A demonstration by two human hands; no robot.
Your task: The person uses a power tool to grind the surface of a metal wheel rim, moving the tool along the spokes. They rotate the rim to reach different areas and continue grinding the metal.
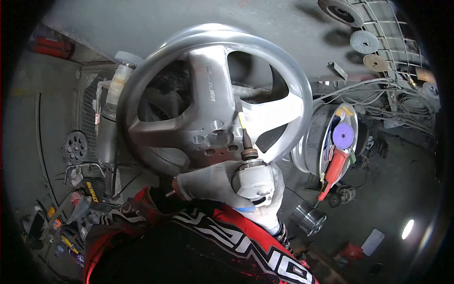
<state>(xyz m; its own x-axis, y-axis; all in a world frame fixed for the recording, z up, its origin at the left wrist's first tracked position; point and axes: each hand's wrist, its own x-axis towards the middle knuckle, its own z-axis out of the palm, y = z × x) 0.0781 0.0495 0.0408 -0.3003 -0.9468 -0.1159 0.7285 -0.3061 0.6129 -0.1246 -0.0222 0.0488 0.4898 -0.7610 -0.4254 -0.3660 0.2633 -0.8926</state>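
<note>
the gloved left hand [208, 182] is gripping the left side of the white power tool [255, 181] at centre frame; the right hand [275, 199] is closing around its right side. the tool's narrow shaft [246, 139] is extending over the silver wheel [210, 71] in the upper middle. a red tool [334, 169] is resting on another wheel [312, 142] at right.

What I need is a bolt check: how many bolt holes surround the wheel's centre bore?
4 show round the bore: the top hole, the left hole, the lower-left hole and the lower-right hole. Another may hide behind the tool.
</note>
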